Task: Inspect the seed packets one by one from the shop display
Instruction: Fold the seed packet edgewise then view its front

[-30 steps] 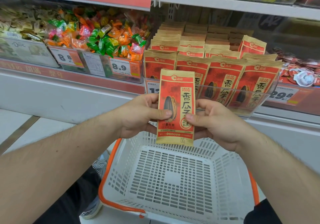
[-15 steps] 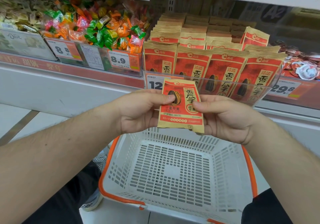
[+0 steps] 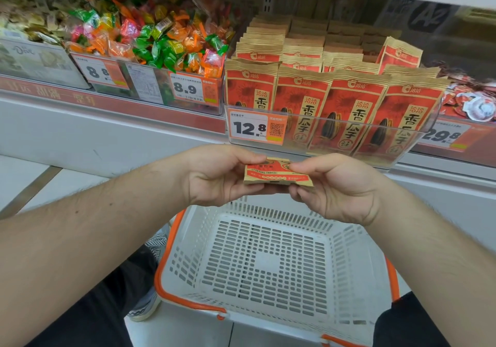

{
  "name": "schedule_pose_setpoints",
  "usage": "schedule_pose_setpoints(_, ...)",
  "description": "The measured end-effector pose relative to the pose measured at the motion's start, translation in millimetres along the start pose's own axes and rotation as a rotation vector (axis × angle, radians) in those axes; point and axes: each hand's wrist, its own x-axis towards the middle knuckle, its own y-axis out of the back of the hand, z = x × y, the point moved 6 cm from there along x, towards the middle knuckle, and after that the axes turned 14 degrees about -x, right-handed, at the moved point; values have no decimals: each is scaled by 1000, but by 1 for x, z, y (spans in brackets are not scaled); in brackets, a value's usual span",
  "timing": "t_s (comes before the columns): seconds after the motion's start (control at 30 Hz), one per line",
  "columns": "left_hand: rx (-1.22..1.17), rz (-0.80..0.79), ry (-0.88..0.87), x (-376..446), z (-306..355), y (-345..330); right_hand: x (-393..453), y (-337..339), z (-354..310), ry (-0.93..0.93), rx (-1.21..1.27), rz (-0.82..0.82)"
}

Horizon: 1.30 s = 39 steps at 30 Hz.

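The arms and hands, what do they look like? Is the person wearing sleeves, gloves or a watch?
No. Both forearms are bare right up to the frame edge, with fine hair on them. The left hand and right hand have no gloves, and no ring or watch shows. Fingernails look short and plain. No sleeves come into view.

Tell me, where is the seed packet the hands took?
The seed packet sits mid-frame, pinched between the left hand and right hand, above the white basket, below the shelf's 12.8 price tag.
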Motion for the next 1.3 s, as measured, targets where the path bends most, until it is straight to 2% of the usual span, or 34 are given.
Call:
schedule_pose_setpoints(0.17,45,3,-6,-1,1,1,-1,-1,-1,9,-34,3)
schedule_pose_setpoints(0.23,238,64,-74,3,1,7,3,-1,1,46,-204,51)
schedule_pose_setpoints(0.3,471,120,-162,6,2,11,7,0,4,126,-471,165)
schedule_pose_setpoints(0.37,578,138,-177,9,-2,12,11,-1,6,196,-686,268)
schedule_pose_setpoints(0.47,584,168,-197,11,-6,12,14,-4,8,252,-925,347)
schedule_pose_setpoints(0.6,567,139,-274,13,-7,9,15,-6,8,296,-1075,430)
schedule_pose_setpoints(0.7,570,106,-322,14,-4,7,11,-10,4,342,-1173,367)
schedule_pose_setpoints(0.77,571,69,-330,15,-2,7,8,-10,1,338,-1181,267)
schedule_pose_setpoints(0.83,553,26,-331,13,1,4,5,-6,-5,357,-1128,246)
schedule_pose_setpoints(0.97,589,-29,-331,9,-1,-3,-1,1,-20,491,-976,406)
schedule_pose_setpoints(1.13,596,-30,-329,10,-4,-4,-2,1,-23,607,-968,521)
schedule_pose_setpoints(1.2,558,-13,-337,11,-2,-1,1,0,-20,593,-900,501)
schedule_pose_setpoints(1.3,467,-153,-279,11,-5,-5,2,-3,-20,577,-670,392)
